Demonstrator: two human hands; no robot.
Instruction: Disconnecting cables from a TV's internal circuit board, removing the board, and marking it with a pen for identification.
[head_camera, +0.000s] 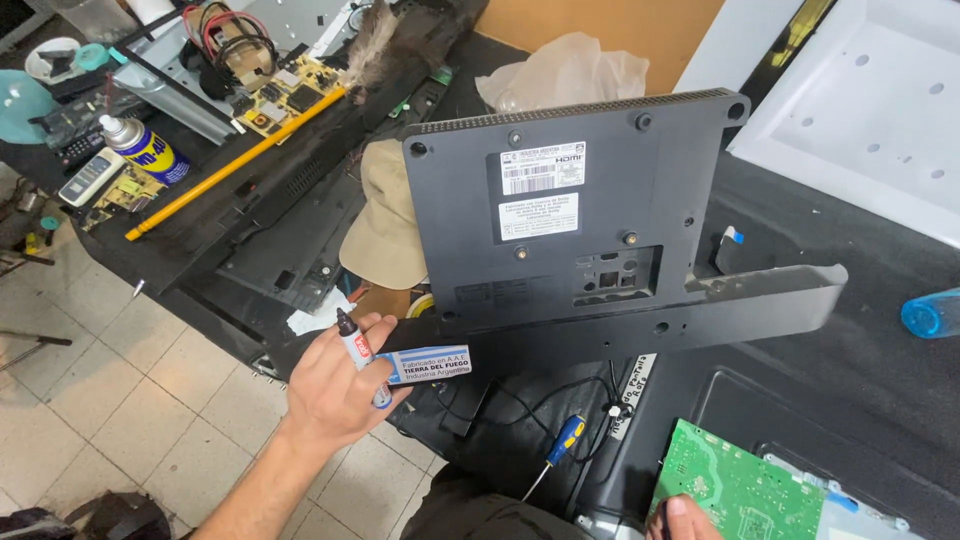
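The left hand (335, 385) closes around a capped marker (358, 355) while pinching the corner of the dark plastic back cover (590, 230), propping it tilted up just beyond its knuckles, and the right hand (685, 518), mostly out of frame with its grip impossible to judge, rests a fingertip on the green circuit board (740, 490) beside a blue-handled screwdriver (562, 440).

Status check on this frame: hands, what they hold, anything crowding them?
Left hand gripping marker, lifting dark TV back cover by its lower edge. Right hand on green circuit board. Screwdriver and cables lie between them.
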